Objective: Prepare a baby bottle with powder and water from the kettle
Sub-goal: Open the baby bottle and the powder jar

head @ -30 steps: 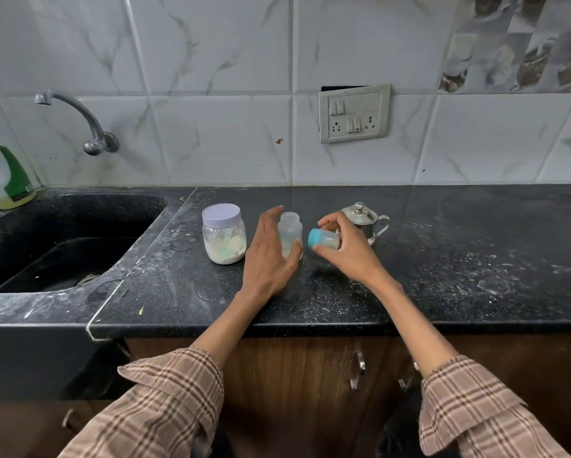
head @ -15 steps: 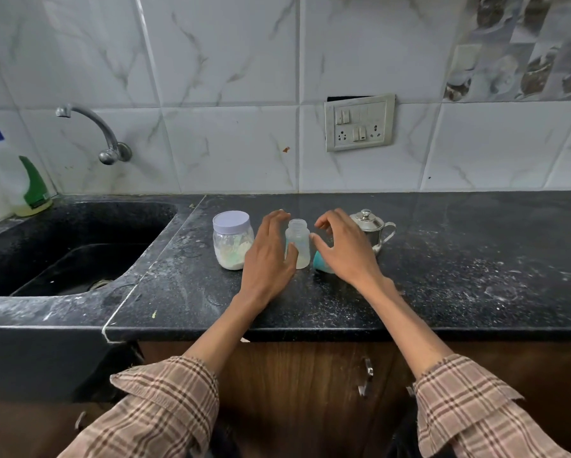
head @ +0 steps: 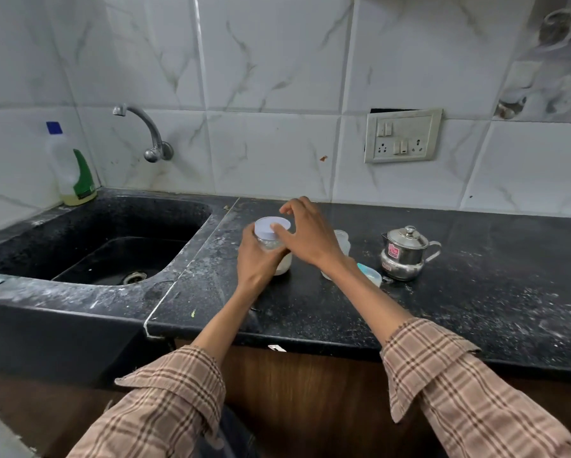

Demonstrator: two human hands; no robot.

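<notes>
Although the small clear plastic baby bottle [head: 343,241] already stands uncapped on the black speckled stone counter [head: 475,309], with its teal cap and teat [head: 370,276] lying just in front of it, neither powder nor water seems to have gone in yet; the forearm hides most of the bottle, so its contents cannot be told for certain. The task looks to be at an early stage: the powder jar has still to be opened, powder measured, water poured and the cap put back.

The left hand [head: 257,259] wraps round the body of the clear round jar [head: 274,249], holding it steady near the sink edge, while the right hand [head: 305,234] has its fingers and thumb curled over the jar's pale lilac lid [head: 271,224], seemingly ready to twist it off. A layer of whitish powder shows low in the jar. The small stainless-steel kettle [head: 404,254] stands lidded and untouched to the right of the bottle; whether it holds water cannot be seen.
</notes>
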